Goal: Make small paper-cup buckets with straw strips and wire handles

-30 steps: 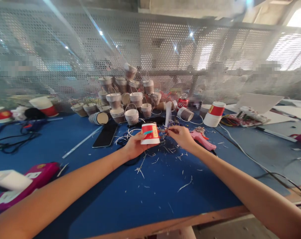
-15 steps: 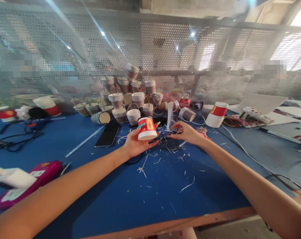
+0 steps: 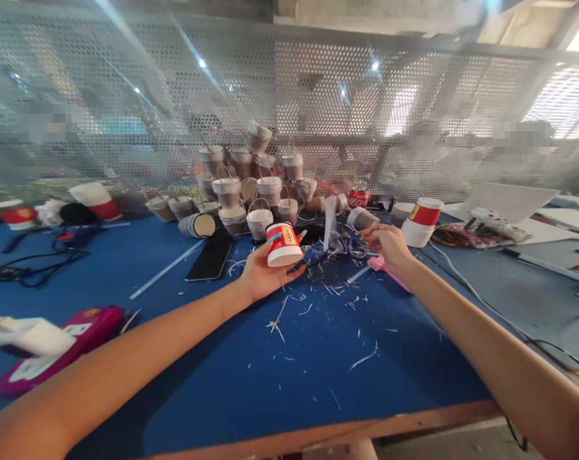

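Observation:
My left hand holds a red and white paper cup from below and the side, tilted, above the middle of the blue table. A small turquoise streak shows on the cup's red band. To the right, my right hand hovers with its fingers loosely bent and apart, nothing visible between them. Just under it lies a pink tool, perhaps a glue gun, with a clear stick beside it. Close to the fingertips are a grey cup on its side and blue-handled scissors.
Stacked little buckets with handles stand at the back. A phone lies left of centre. White scraps litter the table. Nested red-white cups stand right, near a red can. Cables run along the right side.
My right hand has moved to the right, from beside the clear sticks to above the pink tool, which now shows more. The left hand keeps holding the cup nearly in place.

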Tool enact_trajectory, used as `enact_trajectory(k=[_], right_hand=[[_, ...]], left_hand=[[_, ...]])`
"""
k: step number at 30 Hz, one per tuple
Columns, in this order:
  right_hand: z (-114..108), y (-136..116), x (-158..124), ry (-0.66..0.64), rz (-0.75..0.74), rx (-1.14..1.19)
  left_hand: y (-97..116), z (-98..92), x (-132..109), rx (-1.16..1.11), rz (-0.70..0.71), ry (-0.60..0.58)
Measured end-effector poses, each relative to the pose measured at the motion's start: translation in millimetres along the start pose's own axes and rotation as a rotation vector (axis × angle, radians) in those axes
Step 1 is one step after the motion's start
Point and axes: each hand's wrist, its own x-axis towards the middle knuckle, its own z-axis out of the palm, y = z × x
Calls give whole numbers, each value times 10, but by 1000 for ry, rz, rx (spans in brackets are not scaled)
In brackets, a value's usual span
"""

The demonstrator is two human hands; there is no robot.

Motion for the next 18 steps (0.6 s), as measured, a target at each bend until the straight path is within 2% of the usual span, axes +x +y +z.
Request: enact_trajectory(k=[2,5,7,9,10,11,13,15,16,18], right_hand=[[-11,19,-22,48,-148,-210],[0,-43,-153,97,-389,-743],[20,-129,-277,203,-444,-1068],[24,-207,-376,262,-320,-1278],[15,-231,-404,241,-207,-1358],[-3,-244,-415,179,-80,-1430],[-49,-237,-394,-33,112,-1536],[-87,-197,-338,-229,188,-1585],[-98,-171,-307,-270,198,-1590],[-106,-112,-256,-234,227,-1577]], left_hand=[[-10,-17,-3,52,-19,-24],[-40,-43,-12,160,-55,-36],[-66,-41,-18,240,-58,-15],[-92,-24,-18,293,-36,17],[-103,-15,-15,303,-19,35],[-112,-9,-9,306,-1,54],[-123,-6,4,301,33,92],[-122,-15,15,285,38,116],[-118,-20,18,270,27,118],[-103,-26,18,234,-8,99]])
